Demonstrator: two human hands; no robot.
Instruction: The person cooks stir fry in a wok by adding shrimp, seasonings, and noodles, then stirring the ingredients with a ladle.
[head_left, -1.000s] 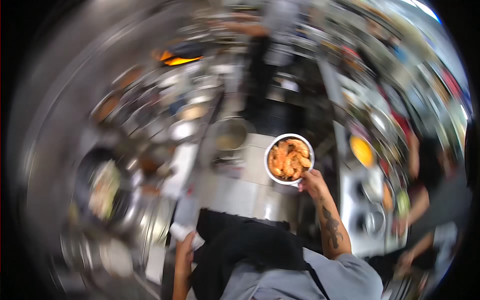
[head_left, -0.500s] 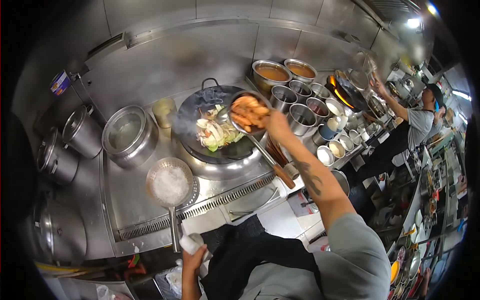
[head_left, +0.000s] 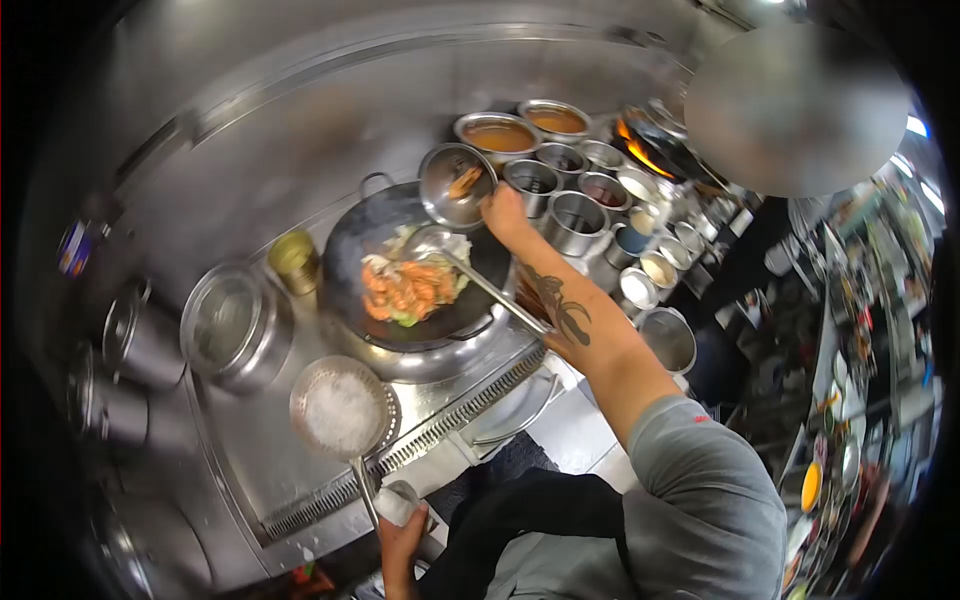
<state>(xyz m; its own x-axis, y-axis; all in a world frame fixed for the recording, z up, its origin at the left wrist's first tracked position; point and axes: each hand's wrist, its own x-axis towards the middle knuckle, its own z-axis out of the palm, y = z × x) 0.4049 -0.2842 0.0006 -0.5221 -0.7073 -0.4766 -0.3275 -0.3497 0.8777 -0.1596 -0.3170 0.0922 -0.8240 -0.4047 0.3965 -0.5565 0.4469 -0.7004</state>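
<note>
My right hand (head_left: 505, 215) grips the rim of a metal bowl (head_left: 440, 205), tipped over the wok with a few orange-brown pieces inside. In the black wok (head_left: 345, 270), a heap of orange pieces (head_left: 410, 290) lies over pale cabbage. A ladle (head_left: 430, 242) rests in the wok, its long handle passing under my right forearm. Low in the view, my left hand (head_left: 402, 540) is closed round a folded white cloth (head_left: 397, 503). Beside it runs the handle of a perforated strainer (head_left: 385, 440), which has a white mass in it.
Metal pots with orange-brown liquid (head_left: 500, 135) and several smaller containers (head_left: 578, 222) crowd the right of the wok. Flames (head_left: 640, 150) rise at another wok behind them, near a co-worker. Left stand a large pot (head_left: 255, 350), a yellowish container (head_left: 294, 258) and lidded pots (head_left: 140, 335).
The orange pieces have dropped from the bowl onto the cabbage. My right hand has tilted the bowl and moved it slightly left and up. The ladle now lies in the wok.
</note>
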